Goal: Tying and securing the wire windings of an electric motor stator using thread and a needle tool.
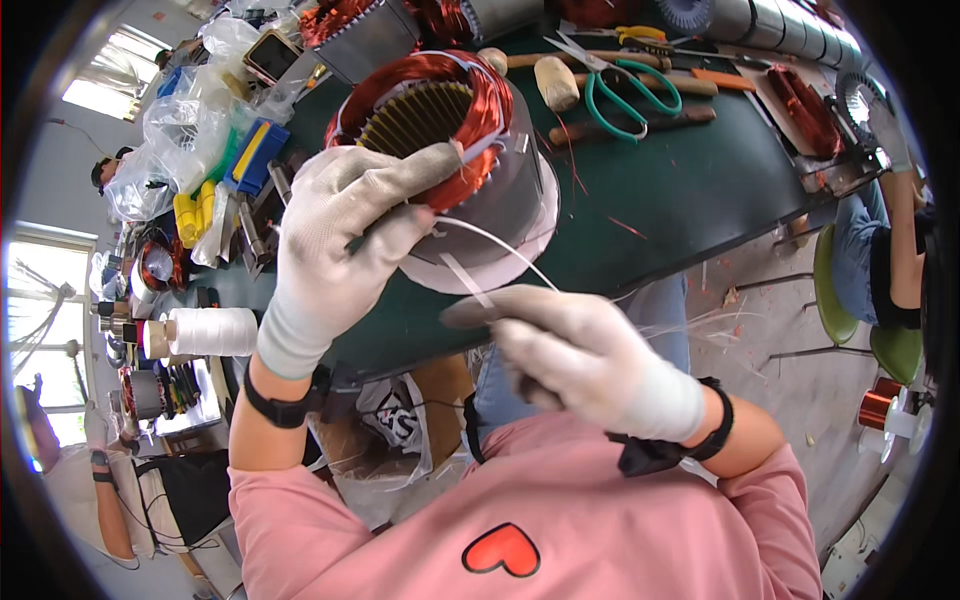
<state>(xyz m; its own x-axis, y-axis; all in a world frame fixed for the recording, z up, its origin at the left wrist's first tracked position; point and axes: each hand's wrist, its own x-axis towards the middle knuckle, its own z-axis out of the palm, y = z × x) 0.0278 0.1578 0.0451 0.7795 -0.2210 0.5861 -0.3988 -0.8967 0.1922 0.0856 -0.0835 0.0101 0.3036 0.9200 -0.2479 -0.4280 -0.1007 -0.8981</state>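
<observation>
A motor stator (500,215) stands upright on a round, pale pad (545,235), its ring of red-copper winding (482,100) uppermost. My left hand (345,220), in a whitish glove, grips the near side of that winding, index finger on top and thumb below. From beside the thumb a white cord (500,243) curves over to my right hand (595,360). Also gloved, my right hand is closed, and a narrow, flat white strip (466,278) sticks out from its fingers. The right fingertips are partly blurred, and the cord's path behind that hand is hidden.
Green-handled scissors (635,100), a wooden mallet (556,84) and other tools lie across the green tabletop (700,215). Plastic bags (185,125) and a white thread spool (212,331) are at left. Another person's arm (905,235) is at far right; another person (110,490) is at lower left.
</observation>
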